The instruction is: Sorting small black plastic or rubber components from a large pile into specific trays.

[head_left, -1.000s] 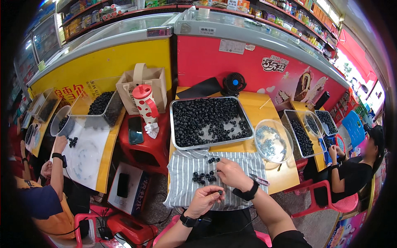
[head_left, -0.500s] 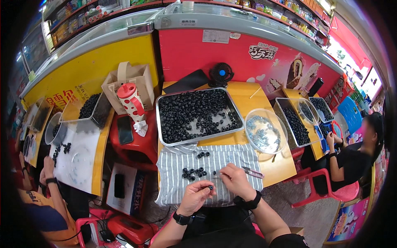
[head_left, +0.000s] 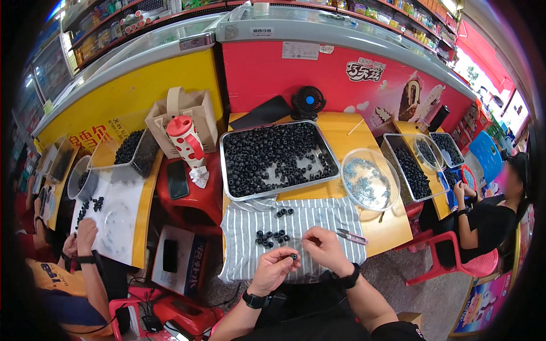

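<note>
My left hand (head_left: 273,273) pinches a small black ring-shaped part (head_left: 293,257) between thumb and fingertips, just above the striped grey cloth (head_left: 239,250). Close beside it, to the right, my right hand (head_left: 325,250) has thumb and forefinger pressed together; anything between them is too small to make out. Several similar black parts (head_left: 272,237) lie in a group on the cloth, and a smaller cluster (head_left: 284,212) sits nearer the tray. Pink-handled snips (head_left: 352,237) rest right of my right hand.
Beyond the cloth stands a metal tray (head_left: 278,190) full of black parts. Right of it, a clear round dish (head_left: 369,203) holds tiny bluish pieces. A small fan (head_left: 307,102) stands behind. On a red stool at left are a dotted cup (head_left: 185,142) and a phone (head_left: 177,179). People work either side.
My right hand has drawn its fingers into a tighter pinch near the left hand. A small dark piece beside its fingertips no longer shows on the cloth. The whole view has shifted slightly.
</note>
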The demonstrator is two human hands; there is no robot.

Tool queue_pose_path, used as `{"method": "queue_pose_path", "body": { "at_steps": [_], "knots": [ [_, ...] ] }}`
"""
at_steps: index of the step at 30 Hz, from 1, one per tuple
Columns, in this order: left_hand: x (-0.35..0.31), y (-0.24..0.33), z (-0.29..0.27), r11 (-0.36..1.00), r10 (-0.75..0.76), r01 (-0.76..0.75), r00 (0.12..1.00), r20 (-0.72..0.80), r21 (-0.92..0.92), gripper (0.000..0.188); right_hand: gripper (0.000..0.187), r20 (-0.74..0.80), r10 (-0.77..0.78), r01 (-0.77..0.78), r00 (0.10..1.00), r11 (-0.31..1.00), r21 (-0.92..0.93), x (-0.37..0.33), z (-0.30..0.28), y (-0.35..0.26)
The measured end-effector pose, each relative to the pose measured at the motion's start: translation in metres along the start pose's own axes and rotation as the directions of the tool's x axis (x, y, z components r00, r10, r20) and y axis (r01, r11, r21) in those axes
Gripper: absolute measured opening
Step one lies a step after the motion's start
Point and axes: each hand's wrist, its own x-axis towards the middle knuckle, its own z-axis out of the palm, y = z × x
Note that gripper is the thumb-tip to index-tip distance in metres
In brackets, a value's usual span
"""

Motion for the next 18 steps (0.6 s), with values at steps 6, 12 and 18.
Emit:
{"method": "queue_pose_path", "body": {
  "at_steps": [6,12,18],
  "knots": [
    [-0.001,0.001,0.004,0.999,0.025,-0.024,0.999,-0.026,0.043,0.022,0.009,0.195,0.129,-0.219,0.972,0.796,0.565,-0.034,-0.004,-0.026],
    [0.001,-0.001,0.005,0.994,0.056,-0.058,0.998,0.022,0.093,0.022,0.008,0.115,0.131,-0.174,0.985,0.789,0.589,-0.041,0.010,-0.019],
    [-0.001,-0.001,0.004,0.992,0.051,-0.053,0.999,0.016,0.115,0.022,0.006,0.079,0.068,-0.098,0.995,0.866,0.490,-0.042,0.011,-0.015]
  ]
}}
